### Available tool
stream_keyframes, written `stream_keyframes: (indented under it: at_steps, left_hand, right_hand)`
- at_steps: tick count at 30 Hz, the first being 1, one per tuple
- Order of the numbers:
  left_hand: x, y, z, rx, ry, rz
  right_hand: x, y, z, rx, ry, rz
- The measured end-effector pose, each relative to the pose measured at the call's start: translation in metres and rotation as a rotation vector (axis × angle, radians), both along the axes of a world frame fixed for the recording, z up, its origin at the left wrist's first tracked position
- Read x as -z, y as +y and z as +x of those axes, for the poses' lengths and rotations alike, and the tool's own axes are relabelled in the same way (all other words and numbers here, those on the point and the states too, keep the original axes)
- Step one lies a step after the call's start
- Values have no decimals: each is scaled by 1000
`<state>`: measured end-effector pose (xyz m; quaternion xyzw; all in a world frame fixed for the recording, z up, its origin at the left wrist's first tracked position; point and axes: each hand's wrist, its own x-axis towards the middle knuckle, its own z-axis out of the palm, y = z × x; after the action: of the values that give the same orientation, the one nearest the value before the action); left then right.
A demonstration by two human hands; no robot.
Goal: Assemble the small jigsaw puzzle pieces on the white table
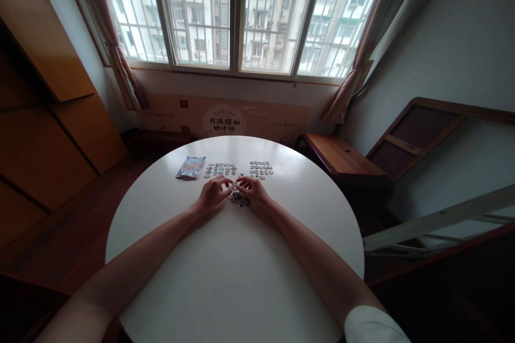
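A small puzzle piece (235, 184) sits between the fingertips of the left hand (217, 191) and the right hand (251, 187), just above the desk (233, 273). The two hands meet from either side with curled fingers, their tips close together around the piece; which grip is clamped on it, or whether both are, I cannot tell at this size. Directly below, a loose pile of pieces (240, 199) lies between the hands, nearer the far edge of the desk than the near one.

Beyond the hands, toward the far edge, more pieces lie spread out in two groups: the left group (222, 169) beyond the left hand, the right group (262, 169) beyond the right hand, with a gap between them. A printed packet (191, 168) lies flat just left of the left group, toward the desk's curved far-left edge.

Past the far edge, a printed panel (257, 112) stands beneath a barred window (236, 16). A low wooden table (344, 155) stands off the far-right edge.
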<state>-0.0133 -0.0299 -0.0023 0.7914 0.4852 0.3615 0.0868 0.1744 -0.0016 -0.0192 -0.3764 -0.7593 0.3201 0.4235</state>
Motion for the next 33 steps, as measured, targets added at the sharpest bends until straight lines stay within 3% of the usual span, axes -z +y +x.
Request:
stream_keyframes:
  at_steps: [6, 33]
  left_hand:
    - [0, 1, 0, 53, -21, -3]
    - [-2, -1, 1, 35, -16, -28]
  right_hand:
    - [-2, -1, 0, -32, 22, -17]
    - [-8, -5, 0, -3, -16, -26]
